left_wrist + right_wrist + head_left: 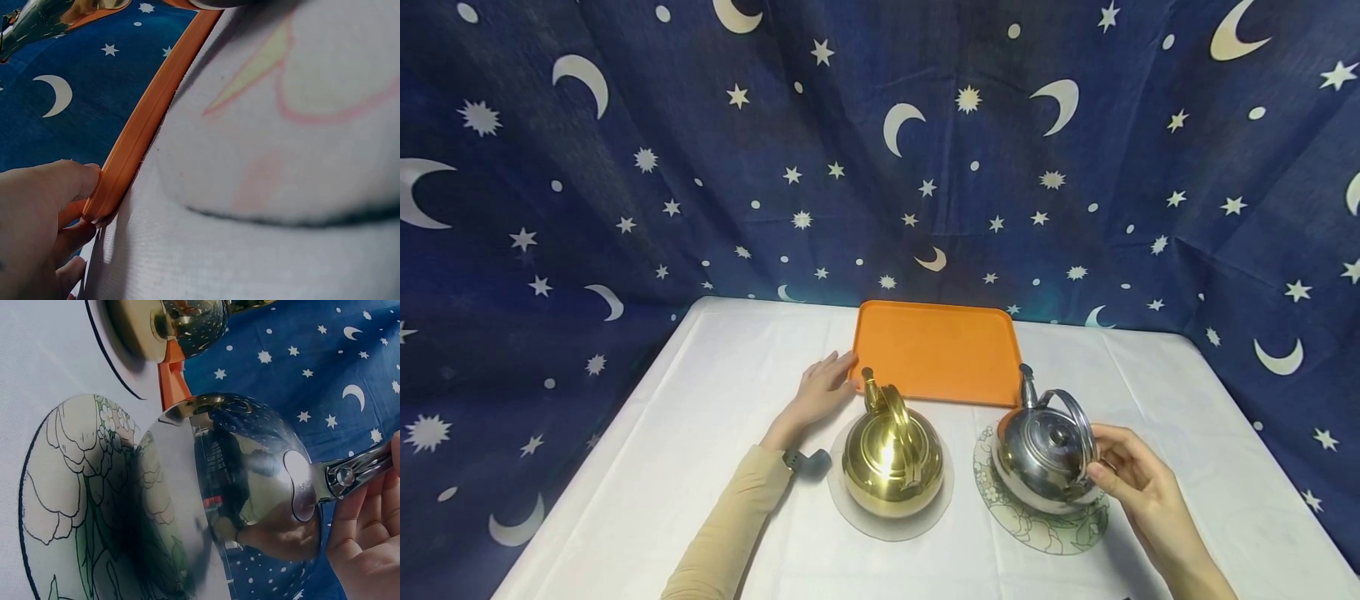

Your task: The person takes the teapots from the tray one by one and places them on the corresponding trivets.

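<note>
An orange tray [936, 350] lies toward the back of the table. At its left edge is my left hand [820, 390]; in the left wrist view the thumb and fingers [72, 184] pinch the tray's corner. My right hand [1142, 483] grips the upright handle [1077, 414] of a silver kettle [1041, 458] from the right side. That kettle is over a round floral mat [1000, 510], its spout toward the tray; whether its base touches the mat I cannot tell. A gold kettle [880, 479] stands on another round mat [887, 531] between my hands.
A white cloth [917, 575] covers the table. Behind it hangs a dark blue curtain [850, 125] with moons and stars. A dark wrist device [811, 463] is on the left wrist, close to the gold kettle's mat.
</note>
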The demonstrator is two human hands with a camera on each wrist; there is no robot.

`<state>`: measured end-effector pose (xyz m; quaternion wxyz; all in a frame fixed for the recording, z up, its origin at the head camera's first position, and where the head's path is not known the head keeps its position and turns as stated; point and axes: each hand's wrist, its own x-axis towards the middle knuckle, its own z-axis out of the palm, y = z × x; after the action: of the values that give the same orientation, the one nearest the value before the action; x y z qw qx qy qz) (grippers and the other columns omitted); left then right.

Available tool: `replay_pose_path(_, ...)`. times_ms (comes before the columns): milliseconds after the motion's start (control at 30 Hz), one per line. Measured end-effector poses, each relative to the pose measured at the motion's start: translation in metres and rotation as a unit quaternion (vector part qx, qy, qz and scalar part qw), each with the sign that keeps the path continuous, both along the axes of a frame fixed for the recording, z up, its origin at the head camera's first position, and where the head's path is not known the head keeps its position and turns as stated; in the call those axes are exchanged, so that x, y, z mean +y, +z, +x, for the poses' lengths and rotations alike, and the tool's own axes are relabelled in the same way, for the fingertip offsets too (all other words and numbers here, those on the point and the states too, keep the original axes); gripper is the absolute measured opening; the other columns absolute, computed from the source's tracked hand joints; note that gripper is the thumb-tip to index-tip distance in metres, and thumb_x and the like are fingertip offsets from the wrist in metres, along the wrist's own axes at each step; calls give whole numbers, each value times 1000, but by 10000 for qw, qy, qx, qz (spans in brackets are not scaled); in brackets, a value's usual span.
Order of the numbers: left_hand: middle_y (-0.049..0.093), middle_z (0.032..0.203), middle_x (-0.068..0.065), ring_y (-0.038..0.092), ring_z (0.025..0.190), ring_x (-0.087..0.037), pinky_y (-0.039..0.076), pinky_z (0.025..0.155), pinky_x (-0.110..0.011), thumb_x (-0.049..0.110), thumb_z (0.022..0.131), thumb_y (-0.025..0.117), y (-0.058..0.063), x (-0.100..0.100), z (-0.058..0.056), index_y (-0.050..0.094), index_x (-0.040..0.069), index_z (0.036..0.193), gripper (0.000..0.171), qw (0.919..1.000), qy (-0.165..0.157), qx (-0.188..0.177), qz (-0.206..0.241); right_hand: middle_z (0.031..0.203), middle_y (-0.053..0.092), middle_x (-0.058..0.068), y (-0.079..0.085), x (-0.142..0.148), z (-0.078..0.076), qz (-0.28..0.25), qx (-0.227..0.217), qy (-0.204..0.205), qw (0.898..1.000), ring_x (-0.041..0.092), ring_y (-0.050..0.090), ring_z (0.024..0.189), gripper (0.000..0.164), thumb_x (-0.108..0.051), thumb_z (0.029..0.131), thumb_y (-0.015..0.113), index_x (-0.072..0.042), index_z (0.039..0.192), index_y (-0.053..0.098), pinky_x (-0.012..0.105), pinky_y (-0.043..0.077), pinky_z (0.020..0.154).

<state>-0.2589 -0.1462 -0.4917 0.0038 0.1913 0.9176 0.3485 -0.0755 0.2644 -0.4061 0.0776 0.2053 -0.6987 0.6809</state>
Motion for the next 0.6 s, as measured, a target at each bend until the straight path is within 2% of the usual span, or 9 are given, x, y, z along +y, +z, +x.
replay_pose_path(300,39,153,-8,26,147,-32,14,119,-54,29,95,54,0,0,2,41,10,146,55,10000,43,70,40,109,59,2,-5,4,5,-9,-96,-2,10000,6,60,102,44,23,88,42,11,131,44,14,47,90)
replay_pose_path(600,38,154,-8,24,147,-32,13,119,-53,30,96,52,0,0,1,40,10,146,56,10000,27,39,3,111,59,-2,-9,5,11,333,-277,-141,9990,4,59,104,40,20,90,43,14,130,42,11,47,90)
